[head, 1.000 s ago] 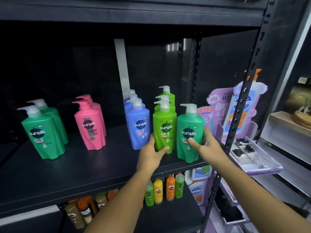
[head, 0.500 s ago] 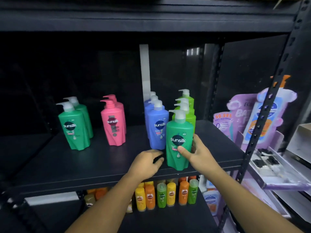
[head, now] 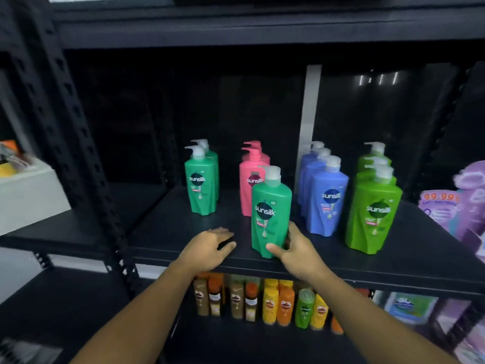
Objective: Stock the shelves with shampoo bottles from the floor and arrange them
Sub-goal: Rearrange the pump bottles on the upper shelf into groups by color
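Frame centre: our right hand (head: 296, 254) grips the green bottle (head: 271, 214) low to keep it upright near the shelf (head: 393, 266) edge; our left hand (head: 210, 246), loose and empty, flanks it, likely to steady.

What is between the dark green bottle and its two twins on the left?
Nothing visible: bare shelf lies between the dark green bottle and the matching pair. The left hand is near the front edge; pink bottles stand farther back.
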